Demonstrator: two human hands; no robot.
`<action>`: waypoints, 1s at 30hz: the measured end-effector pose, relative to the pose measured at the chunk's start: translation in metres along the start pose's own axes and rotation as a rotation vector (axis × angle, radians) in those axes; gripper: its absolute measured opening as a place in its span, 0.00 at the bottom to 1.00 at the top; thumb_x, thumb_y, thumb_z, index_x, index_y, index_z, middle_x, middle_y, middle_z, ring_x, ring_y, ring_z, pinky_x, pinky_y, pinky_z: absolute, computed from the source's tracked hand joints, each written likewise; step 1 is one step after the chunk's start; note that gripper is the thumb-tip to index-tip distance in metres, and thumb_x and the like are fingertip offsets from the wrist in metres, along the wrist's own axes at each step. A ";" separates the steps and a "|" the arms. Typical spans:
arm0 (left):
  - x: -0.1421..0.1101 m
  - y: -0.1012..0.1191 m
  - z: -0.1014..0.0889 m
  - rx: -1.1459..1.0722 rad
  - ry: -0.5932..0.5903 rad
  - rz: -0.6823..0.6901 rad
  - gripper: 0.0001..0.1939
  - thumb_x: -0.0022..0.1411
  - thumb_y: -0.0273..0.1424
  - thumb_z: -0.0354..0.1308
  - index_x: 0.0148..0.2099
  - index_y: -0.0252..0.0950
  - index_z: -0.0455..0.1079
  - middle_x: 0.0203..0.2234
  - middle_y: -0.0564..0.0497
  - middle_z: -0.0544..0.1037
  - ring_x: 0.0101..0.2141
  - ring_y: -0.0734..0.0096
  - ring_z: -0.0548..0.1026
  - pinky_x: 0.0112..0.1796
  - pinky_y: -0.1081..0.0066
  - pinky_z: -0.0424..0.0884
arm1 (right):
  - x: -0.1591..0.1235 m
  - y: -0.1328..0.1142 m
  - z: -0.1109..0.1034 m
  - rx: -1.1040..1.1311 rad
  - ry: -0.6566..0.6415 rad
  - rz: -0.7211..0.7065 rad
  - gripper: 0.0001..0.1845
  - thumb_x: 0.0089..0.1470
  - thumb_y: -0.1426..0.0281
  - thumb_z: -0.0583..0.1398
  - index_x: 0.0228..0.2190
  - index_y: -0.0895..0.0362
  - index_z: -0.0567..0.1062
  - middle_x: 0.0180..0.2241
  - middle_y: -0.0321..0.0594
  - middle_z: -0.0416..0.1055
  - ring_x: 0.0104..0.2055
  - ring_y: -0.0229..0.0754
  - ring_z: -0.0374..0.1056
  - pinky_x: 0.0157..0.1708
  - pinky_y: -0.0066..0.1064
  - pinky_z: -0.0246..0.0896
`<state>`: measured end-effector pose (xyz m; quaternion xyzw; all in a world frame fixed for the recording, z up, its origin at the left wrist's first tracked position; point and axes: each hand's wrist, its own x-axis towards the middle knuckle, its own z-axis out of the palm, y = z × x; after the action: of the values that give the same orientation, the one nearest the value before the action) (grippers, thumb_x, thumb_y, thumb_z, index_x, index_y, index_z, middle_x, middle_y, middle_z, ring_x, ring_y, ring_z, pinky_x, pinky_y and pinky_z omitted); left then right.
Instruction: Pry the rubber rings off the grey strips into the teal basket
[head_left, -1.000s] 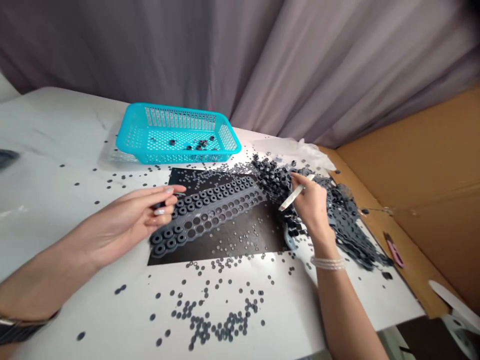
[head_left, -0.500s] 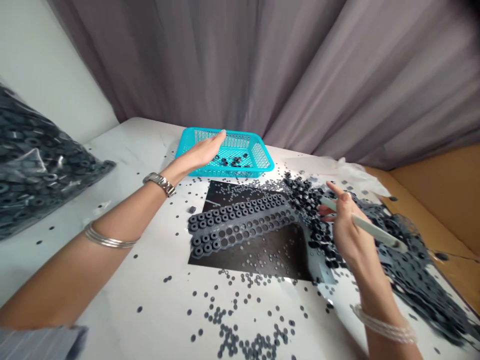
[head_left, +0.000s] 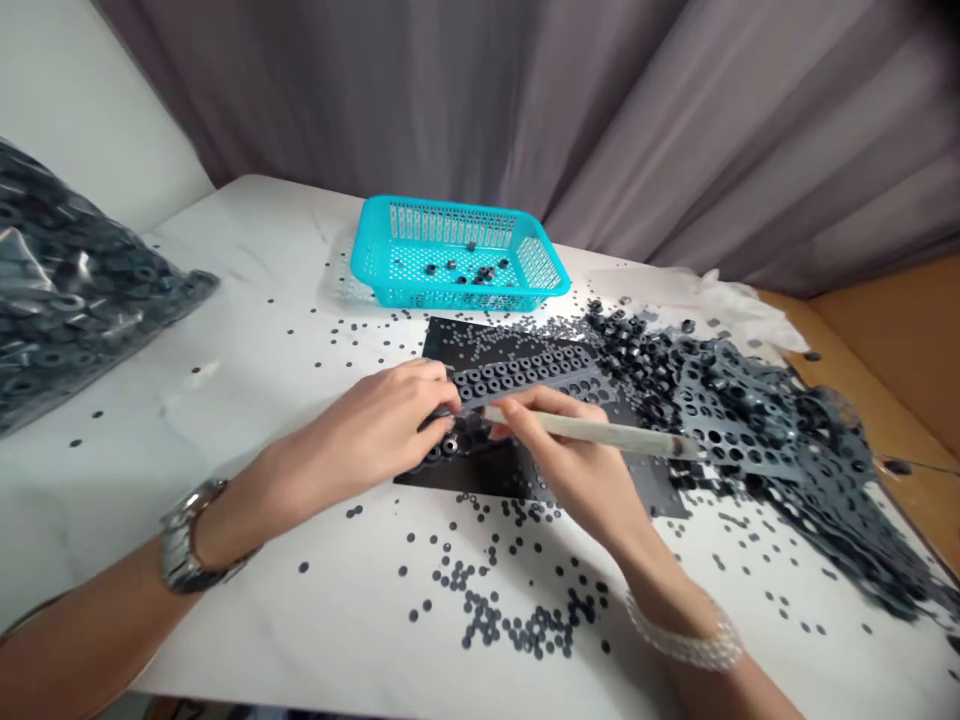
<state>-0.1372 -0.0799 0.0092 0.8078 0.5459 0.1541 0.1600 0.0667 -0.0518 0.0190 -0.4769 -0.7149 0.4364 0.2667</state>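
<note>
My left hand (head_left: 375, 420) is closed at the left end of a dark strip (head_left: 517, 372) that carries rows of small black rings. Its fingertips and thumb pinch the strip's edge, partly hiding it. In my right hand (head_left: 585, 460) a pale, pen-like stick (head_left: 615, 432) is held like a pencil. The stick's tip meets the strip near its front rows, close to my left thumb; the exact contact is hidden by fingers. Beneath the strip lies a black sheet (head_left: 480, 478).
A turquoise basket (head_left: 457, 298) with several black rings stands behind the sheet. To the right are a heap of rings (head_left: 637, 350) and piled perforated strips (head_left: 810, 460). A clear bag of black parts (head_left: 75, 300) is at left. Small dark discs (head_left: 517, 630) litter the white table (head_left: 247, 640).
My left hand has come back from over the basket to the strip's left end and closed there. My right hand has moved left from the heap to the strip, still holding the stick.
</note>
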 end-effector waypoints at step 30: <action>-0.003 0.011 0.020 -0.016 -0.145 0.044 0.12 0.63 0.27 0.48 0.29 0.36 0.68 0.31 0.48 0.70 0.35 0.64 0.67 0.35 0.65 0.64 | -0.015 0.012 0.026 -0.252 -0.105 -0.153 0.12 0.61 0.70 0.52 0.27 0.58 0.71 0.21 0.34 0.68 0.20 0.32 0.59 0.23 0.27 0.50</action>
<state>-0.1209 -0.0886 -0.0047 0.8275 0.5136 0.1029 0.2021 0.0577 -0.0732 -0.0029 -0.4273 -0.8112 0.3459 0.1995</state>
